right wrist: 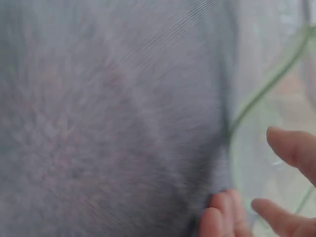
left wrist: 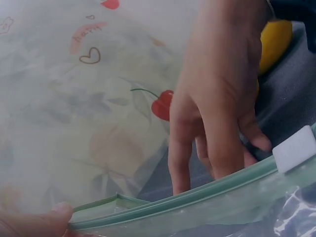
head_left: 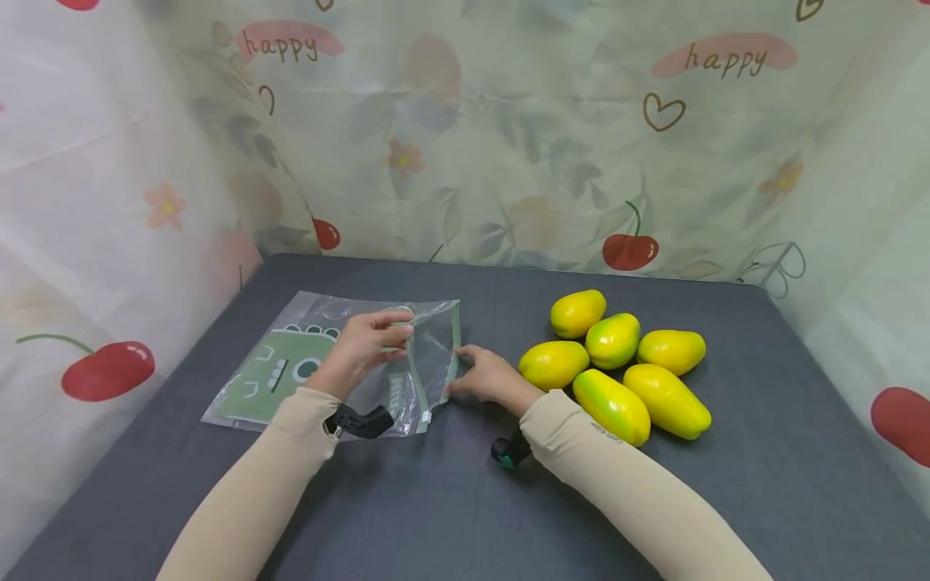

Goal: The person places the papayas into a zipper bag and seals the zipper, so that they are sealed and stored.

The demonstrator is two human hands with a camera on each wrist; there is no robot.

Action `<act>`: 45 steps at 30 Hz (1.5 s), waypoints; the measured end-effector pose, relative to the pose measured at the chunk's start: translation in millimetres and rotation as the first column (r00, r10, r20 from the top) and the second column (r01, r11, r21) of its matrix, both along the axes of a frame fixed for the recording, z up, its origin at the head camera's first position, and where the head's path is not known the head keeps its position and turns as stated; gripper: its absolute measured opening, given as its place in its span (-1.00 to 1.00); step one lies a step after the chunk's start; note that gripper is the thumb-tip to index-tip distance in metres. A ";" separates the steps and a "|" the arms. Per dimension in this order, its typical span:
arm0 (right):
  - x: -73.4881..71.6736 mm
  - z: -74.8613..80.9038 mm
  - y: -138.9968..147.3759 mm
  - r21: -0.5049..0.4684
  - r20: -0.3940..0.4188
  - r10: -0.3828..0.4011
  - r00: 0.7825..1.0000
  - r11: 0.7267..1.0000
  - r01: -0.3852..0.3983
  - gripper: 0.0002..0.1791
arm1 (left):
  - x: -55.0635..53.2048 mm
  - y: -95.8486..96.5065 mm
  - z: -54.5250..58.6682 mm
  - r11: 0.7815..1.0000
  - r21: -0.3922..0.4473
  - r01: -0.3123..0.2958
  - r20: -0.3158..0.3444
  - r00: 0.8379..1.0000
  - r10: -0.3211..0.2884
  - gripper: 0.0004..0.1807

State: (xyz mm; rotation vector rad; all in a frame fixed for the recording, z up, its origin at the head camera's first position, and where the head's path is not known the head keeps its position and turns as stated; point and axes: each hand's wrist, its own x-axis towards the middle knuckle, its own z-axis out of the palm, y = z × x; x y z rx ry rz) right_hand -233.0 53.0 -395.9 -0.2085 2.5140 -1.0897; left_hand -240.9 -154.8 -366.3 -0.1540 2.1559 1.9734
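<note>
A clear zip bag (head_left: pixel 392 403) with a green seal strip and a green printed figure lies flat on the left of the table. Its mouth faces right and gapes, the upper layer lifted. My left hand (head_left: pixel 366 347) pinches that upper edge; in the left wrist view its thumb (left wrist: pixel 59 213) presses the green strip (left wrist: pixel 197 200). At the opposite edge of the mouth is my right hand (head_left: pixel 494 375), fingers spread and fingertips right at the lower layer's rim. A white slider (left wrist: pixel 295 149) sits on the strip at the mouth's near corner.
Several yellow-green mangoes (head_left: pixel 613 341) lie in a cluster right of the bag, close to my right wrist. The dark table (head_left: pixel 465 516) ends at a printed curtain (head_left: pixel 465 161) behind, with more curtain at both sides.
</note>
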 end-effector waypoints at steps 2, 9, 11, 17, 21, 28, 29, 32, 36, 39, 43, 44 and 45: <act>3.9 7.0 3.4 -0.031 0.029 -0.007 1.000 0.999 0.008 -0.22 | -0.4 0.7 -0.8 1.000 -0.002 -0.003 -0.003 1.000 0.003 -0.56; 30.9 49.5 25.3 -0.116 -0.016 0.082 0.996 0.990 -0.084 -0.32 | -0.8 0.5 -0.3 1.000 -0.010 0.002 -0.001 1.000 -0.002 -0.56; 39.7 62.0 37.9 -0.144 -0.036 0.119 0.992 0.982 -0.123 -0.34 | -1.1 0.3 -0.3 1.000 -0.006 0.001 0.002 1.000 -0.001 -0.56; 57.2 87.0 83.3 -0.200 -0.132 0.122 0.984 0.969 -0.147 -0.37 | -2.0 0.6 -0.3 1.000 -0.004 -0.001 0.004 1.000 0.001 -0.57; 65.7 97.0 110.8 -0.215 -0.234 0.070 0.970 0.969 -0.122 -0.36 | -2.4 1.1 -0.3 1.000 -0.005 -0.008 0.010 1.000 0.008 -0.57; 76.8 99.9 144.3 -0.214 -0.373 -0.013 0.928 0.974 -0.072 -0.37 | -1.7 2.2 1.2 1.000 -0.009 -0.013 0.020 1.000 0.013 -0.57; 77.5 98.5 147.5 -0.210 -0.391 -0.021 0.920 0.975 -0.067 -0.37 | -1.7 2.3 1.3 1.000 -0.007 -0.014 0.021 1.000 0.015 -0.57; 79.0 92.5 155.2 -0.185 -0.451 -0.030 0.892 0.981 -0.061 -0.39 | -1.4 2.3 2.0 1.000 -0.005 -0.016 0.019 1.000 0.016 -0.57; 80.9 80.8 162.4 -0.128 -0.507 -0.025 0.861 0.991 -0.047 -0.38 | -0.7 1.7 2.7 1.000 -0.008 -0.021 0.021 1.000 0.021 -0.57; 82.8 70.6 166.7 -0.096 -0.517 -0.027 0.856 0.995 -0.026 -0.37 | -0.5 0.5 3.0 1.000 -0.009 -0.022 0.026 0.999 0.022 -0.56; 85.0 57.8 171.7 -0.085 -0.500 -0.038 0.865 0.996 -0.006 -0.35 | -0.1 -1.0 3.6 1.000 -0.001 -0.019 0.021 1.000 0.019 -0.55; 85.6 54.7 173.0 -0.082 -0.495 -0.039 0.868 0.997 -0.001 -0.35 | 0.3 -1.3 3.8 1.000 0.004 -0.018 0.019 1.000 0.018 -0.55; 86.1 51.8 174.2 -0.080 -0.492 -0.041 0.870 0.997 0.001 -0.35 | 0.7 -1.5 4.1 1.000 0.007 -0.016 0.017 1.000 0.016 -0.54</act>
